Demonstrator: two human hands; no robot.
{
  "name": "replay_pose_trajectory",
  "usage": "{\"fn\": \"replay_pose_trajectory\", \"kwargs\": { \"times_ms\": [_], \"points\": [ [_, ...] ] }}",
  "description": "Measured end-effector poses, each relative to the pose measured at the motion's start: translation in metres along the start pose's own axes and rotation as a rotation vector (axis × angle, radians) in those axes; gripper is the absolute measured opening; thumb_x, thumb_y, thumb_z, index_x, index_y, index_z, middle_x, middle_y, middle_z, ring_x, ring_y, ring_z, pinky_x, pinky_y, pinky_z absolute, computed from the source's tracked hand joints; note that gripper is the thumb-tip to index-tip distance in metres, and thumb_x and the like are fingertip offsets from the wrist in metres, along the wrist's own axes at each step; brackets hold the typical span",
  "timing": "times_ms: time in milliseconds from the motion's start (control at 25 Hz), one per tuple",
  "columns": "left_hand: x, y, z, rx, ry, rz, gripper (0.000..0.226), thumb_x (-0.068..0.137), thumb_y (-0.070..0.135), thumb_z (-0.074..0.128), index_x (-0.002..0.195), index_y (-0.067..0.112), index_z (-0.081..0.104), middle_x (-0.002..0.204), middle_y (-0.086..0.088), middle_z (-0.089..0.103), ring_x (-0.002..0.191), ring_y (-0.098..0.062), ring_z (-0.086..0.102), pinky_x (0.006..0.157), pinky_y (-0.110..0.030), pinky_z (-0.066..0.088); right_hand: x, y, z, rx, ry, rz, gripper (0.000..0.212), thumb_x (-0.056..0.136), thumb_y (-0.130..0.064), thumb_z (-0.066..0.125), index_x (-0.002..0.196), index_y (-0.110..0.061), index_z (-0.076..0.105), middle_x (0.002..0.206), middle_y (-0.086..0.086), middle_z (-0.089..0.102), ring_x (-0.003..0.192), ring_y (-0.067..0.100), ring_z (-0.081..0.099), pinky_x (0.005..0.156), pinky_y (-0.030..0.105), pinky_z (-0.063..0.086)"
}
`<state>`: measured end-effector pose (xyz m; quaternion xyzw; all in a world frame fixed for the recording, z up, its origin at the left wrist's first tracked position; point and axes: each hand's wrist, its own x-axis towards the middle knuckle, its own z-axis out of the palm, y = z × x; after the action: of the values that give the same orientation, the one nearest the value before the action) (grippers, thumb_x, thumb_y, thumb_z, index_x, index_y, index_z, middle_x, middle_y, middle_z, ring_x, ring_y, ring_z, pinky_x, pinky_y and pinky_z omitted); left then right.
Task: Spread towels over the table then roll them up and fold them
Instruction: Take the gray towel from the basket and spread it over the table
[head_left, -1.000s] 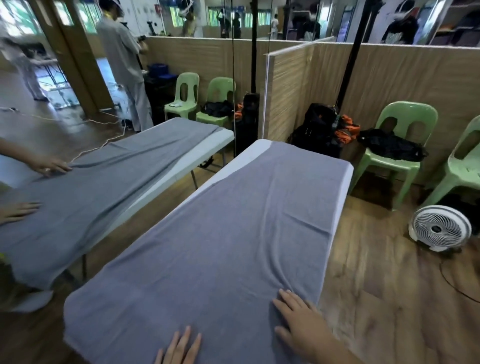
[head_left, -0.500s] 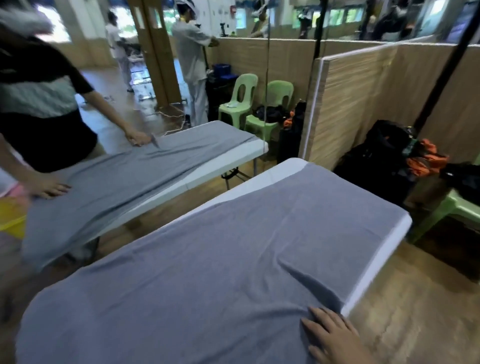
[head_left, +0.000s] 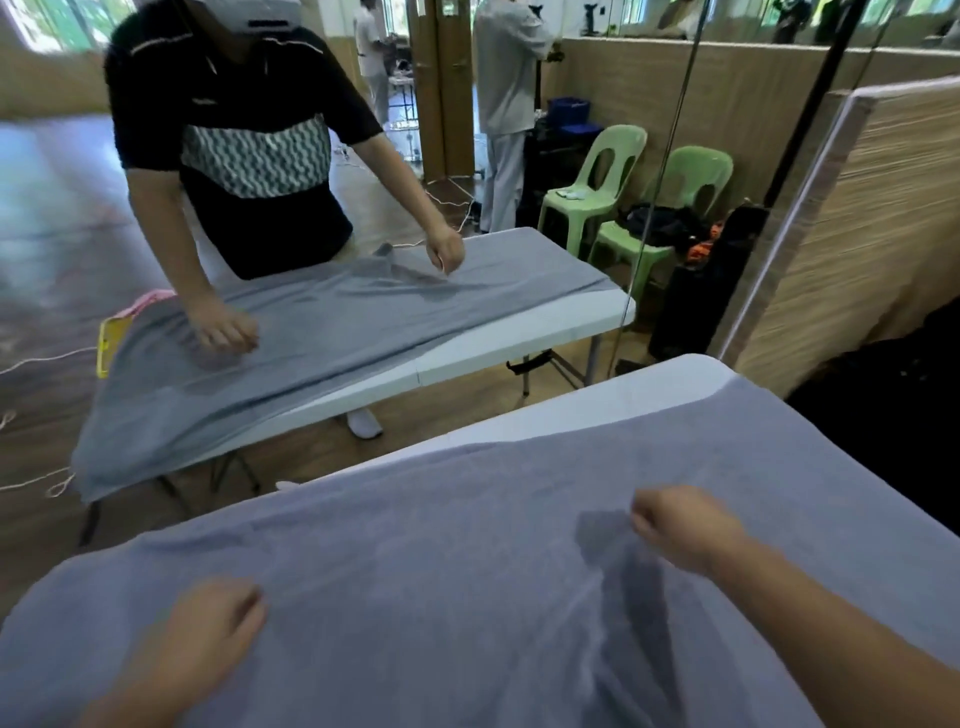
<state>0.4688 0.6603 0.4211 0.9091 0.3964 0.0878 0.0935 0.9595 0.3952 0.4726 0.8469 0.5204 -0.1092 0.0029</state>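
Note:
A large grey towel (head_left: 441, 545) lies spread over the white table (head_left: 597, 400) in front of me and covers nearly all of it. My right hand (head_left: 685, 530) is out over the middle of the towel, fingers pinched on the cloth, and a dark crease runs from it back toward me. My left hand (head_left: 208, 644) rests near the towel's left part with its fingers curled down onto the fabric. Only a strip of bare table top shows along the far edge.
A second white table (head_left: 519, 338) with its own grey towel (head_left: 311, 332) stands to the left, where a person in a dark shirt (head_left: 234, 135) handles that towel. Two green chairs (head_left: 597, 182) and dark bags (head_left: 701, 291) stand by a wooden partition (head_left: 857, 234).
My view has swung left. My right hand has moved from the towel's near right edge to its middle and pinched the cloth. My left hand has come back into view on the towel.

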Motion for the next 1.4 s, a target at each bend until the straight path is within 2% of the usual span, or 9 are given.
{"fn": "replay_pose_trajectory", "kwargs": {
  "times_ms": [160, 360, 480, 600, 720, 960, 1080, 1280, 1400],
  "points": [
    [0.125, 0.123, 0.003, 0.005, 0.028, 0.055, 0.021, 0.087, 0.029, 0.046, 0.070, 0.026, 0.059, 0.074, 0.009, 0.059, 0.074, -0.014, 0.055, 0.066, -0.040, 0.048, 0.108, -0.042, -0.012, 0.039, 0.095, -0.135, 0.025, 0.094, -0.028, 0.043, 0.096, -0.021, 0.066, 0.100, 0.003, 0.062, 0.094, 0.024, 0.055, 0.077, 0.040, 0.050],
    [0.222, 0.208, 0.062, 0.058, -0.008, -0.009, 0.023, 0.091, 0.023, 0.051, 0.108, 0.026, 0.066, 0.107, 0.003, 0.060, 0.100, -0.023, 0.052, 0.078, -0.041, 0.049, 0.198, -0.105, 0.009, 0.050, 0.058, -0.332, 0.028, 0.092, -0.031, 0.047, 0.111, -0.019, 0.065, 0.114, 0.004, 0.065, 0.107, 0.026, 0.051, 0.085, 0.038, 0.046],
    [0.246, 0.220, 0.071, 0.216, -0.100, -0.032, 0.015, 0.090, 0.028, 0.051, 0.099, 0.024, 0.062, 0.100, 0.001, 0.054, 0.098, -0.024, 0.050, 0.073, -0.037, 0.040, 0.219, -0.121, 0.014, 0.048, -0.014, -0.450, 0.027, 0.084, -0.038, 0.055, 0.097, -0.017, 0.065, 0.103, 0.008, 0.065, 0.098, 0.030, 0.055, 0.075, 0.035, 0.043],
    [0.248, 0.219, 0.057, -0.096, 0.011, -0.048, 0.003, 0.089, 0.027, 0.058, 0.087, 0.028, 0.059, 0.090, 0.007, 0.053, 0.089, -0.017, 0.053, 0.070, -0.035, 0.041, 0.232, -0.116, 0.002, 0.374, -0.108, -0.435, 0.022, 0.078, -0.039, 0.066, 0.085, -0.018, 0.062, 0.088, 0.005, 0.068, 0.083, 0.025, 0.060, 0.067, 0.033, 0.045],
    [0.242, 0.214, 0.037, -0.240, 0.027, -0.110, 0.011, 0.093, 0.023, 0.055, 0.088, 0.033, 0.051, 0.084, 0.013, 0.058, 0.075, -0.004, 0.054, 0.064, -0.034, 0.041, 0.245, -0.084, -0.023, 0.539, -0.265, -0.424, 0.016, 0.071, -0.034, 0.073, 0.077, -0.024, 0.062, 0.074, -0.006, 0.065, 0.070, 0.014, 0.059, 0.061, 0.031, 0.048],
    [0.242, 0.198, 0.020, -0.221, 0.030, -0.152, 0.022, 0.091, 0.013, 0.058, 0.086, 0.033, 0.052, 0.087, 0.012, 0.056, 0.079, -0.005, 0.052, 0.064, -0.032, 0.036, 0.257, 0.046, -0.049, 0.374, -0.378, -0.368, 0.036, 0.063, -0.048, 0.076, 0.074, -0.015, 0.064, 0.067, -0.003, 0.062, 0.063, 0.014, 0.055, 0.058, 0.032, 0.045],
    [0.241, 0.187, 0.023, -0.196, 0.020, -0.142, 0.013, 0.088, 0.024, 0.051, 0.083, 0.036, 0.051, 0.083, 0.011, 0.057, 0.078, -0.008, 0.053, 0.063, -0.035, 0.039, 0.258, 0.139, -0.065, 0.192, -0.402, -0.240, 0.039, 0.059, -0.055, 0.069, 0.073, -0.019, 0.064, 0.066, -0.005, 0.061, 0.068, 0.016, 0.058, 0.064, 0.033, 0.047],
    [0.256, 0.190, 0.035, -0.144, 0.076, -0.171, 0.022, 0.089, 0.016, 0.059, 0.082, 0.035, 0.052, 0.083, 0.010, 0.058, 0.076, -0.010, 0.053, 0.064, -0.038, 0.042, 0.274, 0.244, -0.091, -0.153, -0.256, -0.019, 0.006, 0.077, -0.032, 0.064, 0.081, -0.028, 0.067, 0.088, 0.000, 0.064, 0.076, 0.016, 0.057, 0.063, 0.031, 0.049],
    [0.284, 0.208, 0.039, -0.095, 0.198, -0.235, 0.012, 0.090, 0.014, 0.062, 0.092, 0.025, 0.060, 0.090, -0.006, 0.064, 0.082, -0.026, 0.058, 0.070, -0.043, 0.046, 0.293, 0.249, -0.097, -0.184, -0.017, 0.068, 0.019, 0.087, -0.024, 0.058, 0.105, -0.024, 0.063, 0.106, 0.009, 0.060, 0.092, 0.026, 0.055, 0.078, 0.040, 0.052]
  ]
}}
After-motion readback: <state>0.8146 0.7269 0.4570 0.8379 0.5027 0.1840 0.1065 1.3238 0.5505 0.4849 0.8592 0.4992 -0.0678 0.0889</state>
